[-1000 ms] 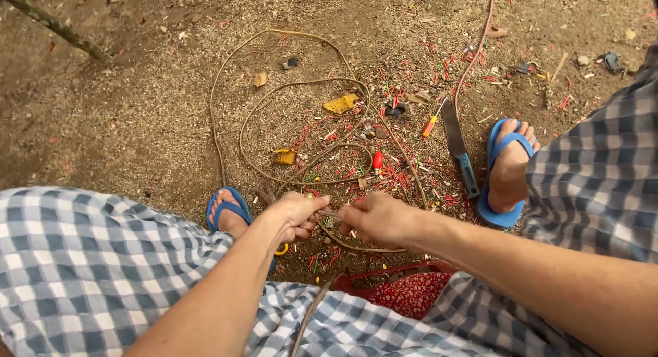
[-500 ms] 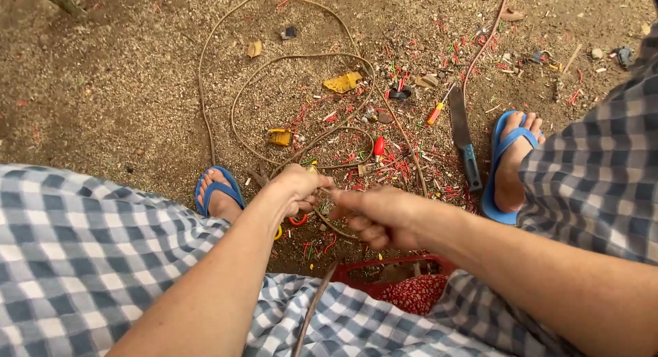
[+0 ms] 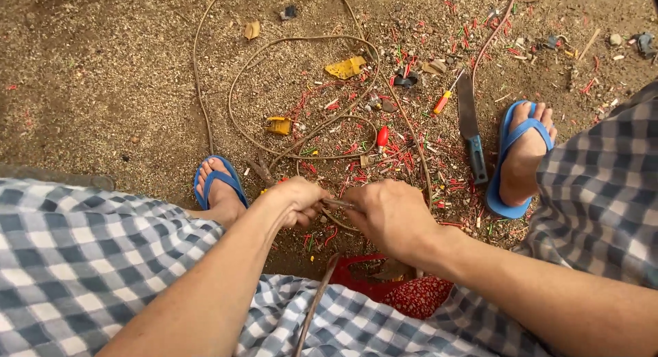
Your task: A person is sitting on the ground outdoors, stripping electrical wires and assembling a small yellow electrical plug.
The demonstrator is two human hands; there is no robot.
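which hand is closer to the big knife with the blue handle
Right. The right hand is just left of and below the knife lying by the sandalled foot; the left hand sits farther left, beyond the right hand.

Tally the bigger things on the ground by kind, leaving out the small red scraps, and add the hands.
Hands: 2, left hand and right hand, both on a thin cable piece
Blue sandals: 2
Knife: 1
Screwdriver: 1
Yellow scraps: 2
Total: 8
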